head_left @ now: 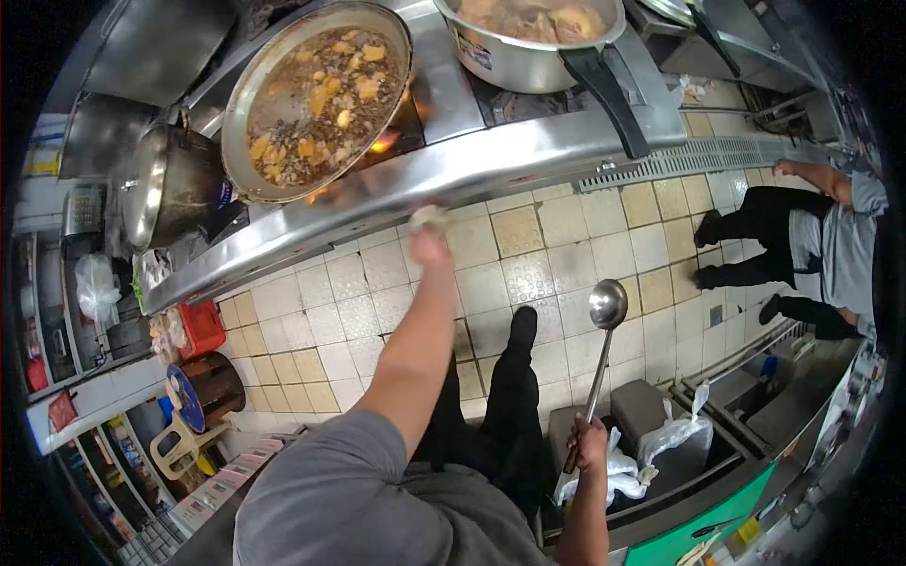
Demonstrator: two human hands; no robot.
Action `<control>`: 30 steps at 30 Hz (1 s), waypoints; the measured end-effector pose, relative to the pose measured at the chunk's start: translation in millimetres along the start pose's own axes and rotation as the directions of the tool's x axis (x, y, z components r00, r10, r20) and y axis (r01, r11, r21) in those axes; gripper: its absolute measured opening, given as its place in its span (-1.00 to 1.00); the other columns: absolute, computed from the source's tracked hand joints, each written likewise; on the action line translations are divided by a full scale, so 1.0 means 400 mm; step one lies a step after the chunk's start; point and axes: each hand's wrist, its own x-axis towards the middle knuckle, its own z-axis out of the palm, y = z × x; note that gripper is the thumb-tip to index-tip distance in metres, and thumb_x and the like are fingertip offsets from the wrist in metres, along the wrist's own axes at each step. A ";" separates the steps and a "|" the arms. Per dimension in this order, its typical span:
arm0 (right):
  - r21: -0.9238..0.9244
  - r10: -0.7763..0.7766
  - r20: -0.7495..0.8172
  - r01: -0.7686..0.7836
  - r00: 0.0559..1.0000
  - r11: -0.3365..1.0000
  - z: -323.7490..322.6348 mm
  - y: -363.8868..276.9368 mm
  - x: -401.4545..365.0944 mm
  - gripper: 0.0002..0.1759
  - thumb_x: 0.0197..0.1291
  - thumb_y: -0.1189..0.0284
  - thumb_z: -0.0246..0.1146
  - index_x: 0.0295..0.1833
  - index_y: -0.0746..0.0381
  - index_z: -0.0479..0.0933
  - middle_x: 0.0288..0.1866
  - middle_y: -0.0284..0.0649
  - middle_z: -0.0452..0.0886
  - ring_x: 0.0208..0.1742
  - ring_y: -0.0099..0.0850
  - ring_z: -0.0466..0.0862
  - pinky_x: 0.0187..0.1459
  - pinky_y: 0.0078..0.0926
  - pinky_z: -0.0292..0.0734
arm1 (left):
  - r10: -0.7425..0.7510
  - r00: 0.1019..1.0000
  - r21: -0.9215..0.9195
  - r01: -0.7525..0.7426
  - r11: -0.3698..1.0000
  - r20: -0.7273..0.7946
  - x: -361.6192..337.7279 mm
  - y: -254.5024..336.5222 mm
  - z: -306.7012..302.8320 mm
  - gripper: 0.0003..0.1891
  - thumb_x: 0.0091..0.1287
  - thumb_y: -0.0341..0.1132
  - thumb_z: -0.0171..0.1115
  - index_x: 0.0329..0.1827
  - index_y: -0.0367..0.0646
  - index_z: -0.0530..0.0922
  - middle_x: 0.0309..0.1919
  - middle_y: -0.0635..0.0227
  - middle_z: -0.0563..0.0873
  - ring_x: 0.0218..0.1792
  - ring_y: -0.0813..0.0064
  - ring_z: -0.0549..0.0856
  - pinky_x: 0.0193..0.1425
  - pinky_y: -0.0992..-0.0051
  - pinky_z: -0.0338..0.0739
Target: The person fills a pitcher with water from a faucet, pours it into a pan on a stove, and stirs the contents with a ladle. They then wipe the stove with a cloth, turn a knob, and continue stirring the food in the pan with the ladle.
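Ladle point(609, 304): right hand point(591, 443) closed round handle point(597, 377); left hand point(429, 247) blurred, opening and hold unclear.

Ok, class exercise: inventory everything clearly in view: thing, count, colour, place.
Stove: 1, silver, across the top
Pan: 1, silver, on the stove
Food: many pieces, yellow, in the pan
Pot: 1, silver, right of the pan
Lidded pot: 1, dark silver, left of the pan
Flames: several, orange, beside the pan
Grater: 1, silver, far left
Crate: 1, red, left floor
Tiles: many, white and yellow, floor
Drain: 1, grey, right floor
Ladle: 1, silver, lower right centre
Bags: several, white, lower right
Board: 1, green, lower right
People: apparently two, grey and black clothes, far right
Shirt: 1, grey, bottom
Legs: 2, black, lower centre
Left hand: 1, bare, blurred, near the stove
Right hand: 1, bare, on the ladle
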 end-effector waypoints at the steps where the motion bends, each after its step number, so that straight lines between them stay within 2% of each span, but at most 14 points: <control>1: 0.027 -0.003 0.018 0.002 1.000 1.000 0.003 -0.011 -0.002 -0.81 0.32 0.41 0.21 -0.32 0.17 0.35 -0.60 -0.36 0.36 -0.71 -0.51 0.37 -0.67 -0.46 0.33 | 0.068 0.997 0.086 -0.070 0.994 0.022 -0.149 0.213 0.115 -0.80 0.42 -0.35 0.02 -0.08 -0.22 0.59 -0.19 0.23 0.70 -0.20 0.36 0.69 -0.14 0.32 0.64; 2: 0.053 -0.003 0.034 0.001 0.999 0.999 0.000 -0.019 -0.006 -0.81 0.32 0.41 0.20 -0.31 0.18 0.35 -0.60 -0.36 0.37 -0.71 -0.51 0.37 -0.66 -0.46 0.34 | 0.203 0.978 0.145 -0.207 0.968 0.041 -0.029 0.261 0.014 -0.77 0.44 -0.34 -0.04 -0.04 -0.24 0.56 -0.19 0.20 0.70 -0.19 0.29 0.70 -0.11 0.32 0.67; 3: 0.055 -0.008 0.037 0.006 0.999 0.998 -0.003 -0.027 0.000 -0.81 0.32 0.41 0.20 -0.31 0.18 0.35 -0.60 -0.36 0.37 -0.71 -0.51 0.37 -0.66 -0.46 0.34 | 0.175 0.925 -0.012 -0.182 0.983 0.337 0.018 0.361 -0.041 -0.76 0.46 -0.34 -0.07 0.00 -0.23 0.54 -0.12 0.19 0.69 -0.14 0.28 0.70 -0.10 0.34 0.68; 5: 0.000 -0.055 0.053 0.055 0.997 0.998 -0.001 -0.020 0.011 -0.81 0.32 0.40 0.21 -0.30 0.20 0.37 -0.58 -0.34 0.39 -0.70 -0.51 0.38 -0.65 -0.46 0.34 | 0.162 0.986 -0.080 -0.164 0.983 -0.027 -0.002 0.486 -0.041 -0.74 0.49 -0.29 -0.09 0.05 -0.23 0.50 -0.03 0.21 0.66 -0.08 0.31 0.69 -0.06 0.32 0.69; 10: 0.053 -0.028 0.101 0.023 0.994 0.998 0.032 -0.065 -0.006 -0.81 0.31 0.39 0.23 -0.28 0.23 0.39 -0.57 -0.31 0.41 -0.68 -0.50 0.39 -0.64 -0.47 0.35 | -0.017 1.000 -0.201 0.012 0.980 -0.022 -0.033 0.308 0.053 -0.78 0.49 -0.27 0.02 0.09 -0.11 0.49 -0.01 0.34 0.65 -0.03 0.40 0.67 -0.08 0.38 0.68; 12: 0.044 -0.037 0.059 0.034 0.998 0.998 0.048 -0.092 -0.040 -0.80 0.30 0.38 0.25 -0.27 0.24 0.41 -0.56 -0.31 0.42 -0.67 -0.50 0.41 -0.64 -0.48 0.35 | -0.120 0.979 0.220 0.083 0.972 0.162 -0.107 0.173 0.102 -0.68 0.44 -0.36 0.11 0.23 -0.13 0.41 0.12 0.30 0.60 0.05 0.33 0.65 0.04 0.35 0.69; 15: -0.036 -0.032 0.046 0.033 0.998 0.999 0.016 -0.089 -0.059 -0.81 0.30 0.39 0.26 -0.26 0.24 0.41 -0.56 -0.31 0.43 -0.66 -0.49 0.43 -0.65 -0.49 0.36 | -0.354 0.906 0.363 0.257 0.896 0.234 -0.333 0.159 0.289 -0.67 0.33 -0.41 0.21 0.16 -0.11 0.51 0.06 0.31 0.63 0.01 0.37 0.66 -0.04 0.40 0.67; 18: -0.037 -0.073 0.045 0.075 0.996 0.997 -0.048 -0.062 -0.076 -0.81 0.30 0.41 0.26 -0.26 0.25 0.41 -0.56 -0.31 0.43 -0.67 -0.48 0.43 -0.66 -0.49 0.36 | -0.025 0.934 0.743 -0.267 0.614 0.356 -0.474 0.183 0.354 -0.68 0.21 -0.37 0.29 0.04 -0.20 0.64 0.02 0.19 0.60 0.04 0.32 0.63 0.04 0.37 0.56; 19: -0.068 -0.084 0.051 0.087 0.995 0.994 -0.069 -0.064 -0.074 -0.81 0.30 0.41 0.26 -0.25 0.26 0.41 -0.56 -0.30 0.43 -0.68 -0.48 0.43 -0.66 -0.48 0.36 | -0.029 0.924 0.725 -0.280 0.629 0.382 -0.523 0.206 0.381 -0.68 0.21 -0.37 0.29 0.04 -0.20 0.64 0.02 0.19 0.60 0.04 0.32 0.63 0.04 0.37 0.56; 21: -0.006 -0.060 0.019 0.061 0.998 0.998 -0.094 -0.089 -0.112 -0.81 0.30 0.41 0.27 -0.25 0.26 0.40 -0.57 -0.30 0.42 -0.69 -0.48 0.41 -0.67 -0.47 0.36 | 0.296 0.659 0.595 -0.752 0.286 0.691 -0.631 0.293 0.445 -0.61 0.16 -0.37 0.32 0.08 -0.25 0.62 -0.05 0.11 0.60 0.04 0.23 0.61 0.11 0.27 0.51; 23: 0.065 -0.063 0.022 0.061 0.998 0.996 -0.132 -0.101 -0.136 -0.80 0.31 0.41 0.27 -0.24 0.26 0.40 -0.57 -0.31 0.41 -0.69 -0.49 0.41 -0.67 -0.47 0.35 | 0.405 0.520 0.510 -0.848 0.142 0.752 -0.678 0.363 0.572 -0.54 0.11 -0.40 0.31 0.15 -0.20 0.60 -0.09 0.07 0.58 0.02 0.14 0.57 0.08 0.18 0.51; 26: 0.108 -0.038 0.003 0.037 0.999 0.993 -0.181 -0.117 -0.144 -0.81 0.31 0.41 0.26 -0.24 0.26 0.40 -0.58 -0.31 0.40 -0.69 -0.49 0.41 -0.68 -0.46 0.34 | 0.426 0.571 0.637 -0.771 -0.017 0.702 -0.661 0.338 0.699 -0.48 0.13 -0.34 0.32 0.23 -0.17 0.54 -0.01 0.06 0.54 0.06 0.09 0.53 0.10 0.11 0.52; 28: 0.105 -0.046 -0.022 0.048 0.999 0.993 -0.208 -0.114 -0.142 -0.81 0.32 0.41 0.25 -0.23 0.26 0.40 -0.58 -0.32 0.41 -0.69 -0.49 0.40 -0.68 -0.46 0.34 | 0.172 0.734 0.745 -0.597 -0.298 0.657 -0.677 0.280 0.761 -0.45 0.17 -0.26 0.30 0.28 -0.13 0.51 0.10 -0.01 0.51 0.14 0.01 0.52 0.15 0.09 0.52; 30: 0.029 -0.066 -0.052 0.068 0.996 0.997 -0.225 -0.115 -0.150 -0.83 0.33 0.38 0.24 -0.21 0.23 0.42 -0.58 -0.36 0.40 -0.69 -0.53 0.38 -0.67 -0.49 0.32 | 0.050 0.727 0.725 -0.673 -0.146 0.685 -0.724 0.183 0.807 -0.40 0.18 -0.20 0.28 0.34 -0.06 0.44 0.20 0.00 0.47 0.21 -0.02 0.49 0.18 0.09 0.51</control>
